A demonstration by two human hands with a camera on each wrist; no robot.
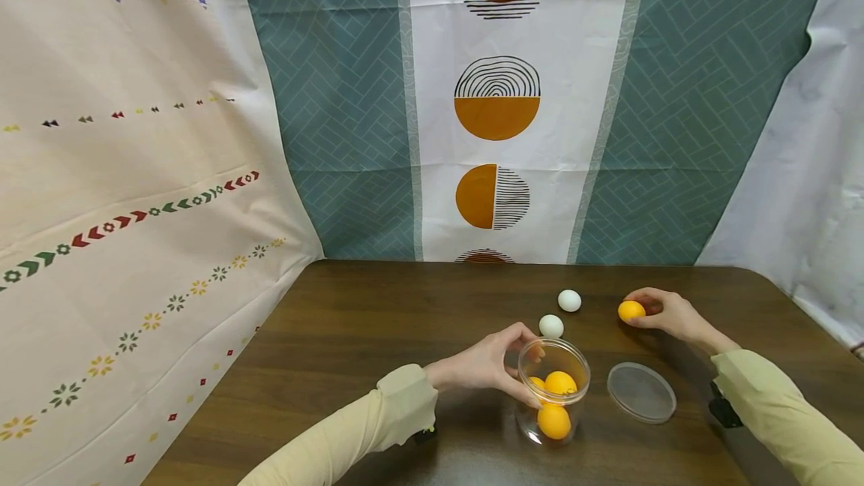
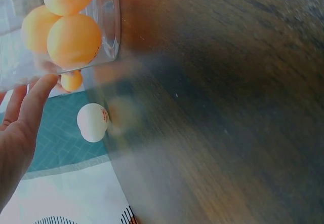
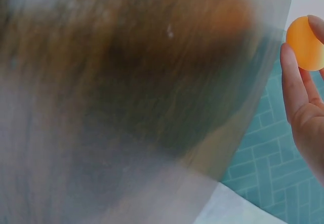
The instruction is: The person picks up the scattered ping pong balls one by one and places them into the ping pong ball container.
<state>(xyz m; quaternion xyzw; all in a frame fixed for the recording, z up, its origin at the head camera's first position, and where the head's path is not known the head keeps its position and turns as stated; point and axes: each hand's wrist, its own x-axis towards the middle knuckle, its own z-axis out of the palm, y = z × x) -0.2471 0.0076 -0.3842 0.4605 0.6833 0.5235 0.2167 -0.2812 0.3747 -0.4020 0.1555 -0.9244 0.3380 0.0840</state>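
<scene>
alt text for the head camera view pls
A person's left hand grips the rim of a clear plastic jar holding orange balls, while the right hand pinches another orange ball on a dark wooden table. Two white balls and a clear round lid lie nearby.

Left hand (image 1: 487,363) is curling its fingers in a grip; right hand (image 1: 664,312) is pinching, arm extended forward.
</scene>
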